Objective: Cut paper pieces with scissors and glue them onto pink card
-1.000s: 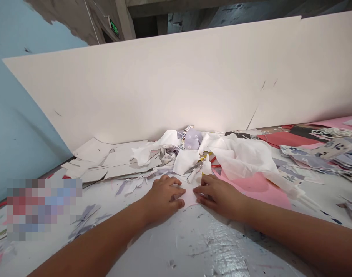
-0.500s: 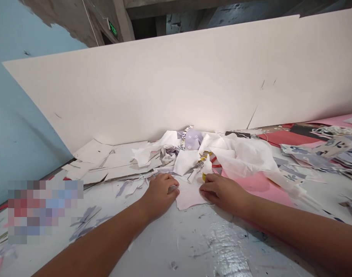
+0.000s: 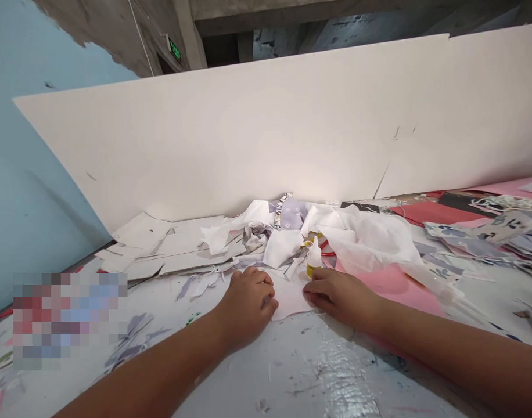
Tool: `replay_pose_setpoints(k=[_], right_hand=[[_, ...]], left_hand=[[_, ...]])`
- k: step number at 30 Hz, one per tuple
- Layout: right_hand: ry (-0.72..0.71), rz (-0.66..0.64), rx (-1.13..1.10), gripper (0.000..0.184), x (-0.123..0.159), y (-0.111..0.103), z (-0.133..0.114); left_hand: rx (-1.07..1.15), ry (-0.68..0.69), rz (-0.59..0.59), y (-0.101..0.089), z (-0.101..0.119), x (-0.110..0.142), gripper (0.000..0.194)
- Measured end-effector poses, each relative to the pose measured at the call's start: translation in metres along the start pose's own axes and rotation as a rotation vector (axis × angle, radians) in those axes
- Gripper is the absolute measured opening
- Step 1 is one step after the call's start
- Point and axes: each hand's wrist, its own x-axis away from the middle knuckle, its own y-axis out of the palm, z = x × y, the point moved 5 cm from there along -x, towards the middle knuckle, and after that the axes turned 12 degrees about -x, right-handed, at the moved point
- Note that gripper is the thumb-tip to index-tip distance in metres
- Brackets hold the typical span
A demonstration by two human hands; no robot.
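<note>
A small pale pink sheet (image 3: 290, 301) lies flat on the white table between my two hands; I cannot tell if it is paper or cloth. My left hand (image 3: 251, 302) curls its fingers and thumb over the left side of the sheet. At the right side, my right hand (image 3: 340, 295) pinches the edge between thumb and fingers. Just behind my right hand stands an upright white glue bottle (image 3: 314, 255) with a yellow label and a pointed nozzle. Part of both sheet edges is hidden under my fingers.
White crumpled cloth (image 3: 370, 229) and a lavender patterned piece (image 3: 292, 213) lie behind the bottle. Grey-white cardboard pieces (image 3: 191, 247) spread to the left. A larger pink sheet (image 3: 405, 287) lies under my right forearm. A tall white board (image 3: 266, 133) closes off the back.
My left hand has shifted slightly right and down, covering more of the pale pink sheet's left side. My right hand stays at the right edge. The view has tilted slightly.
</note>
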Motion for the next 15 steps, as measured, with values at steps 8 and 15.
replay_pose_setpoints(k=[8, 15], right_hand=[[-0.014, -0.052, -0.010, 0.015, 0.002, -0.008, -0.001], [-0.070, 0.022, -0.071, 0.023, 0.000, -0.005, -0.012]], left_hand=[[-0.109, 0.089, -0.108, -0.004, 0.003, 0.001, 0.020], [0.031, -0.045, -0.040, -0.002, 0.000, -0.004, 0.017]])
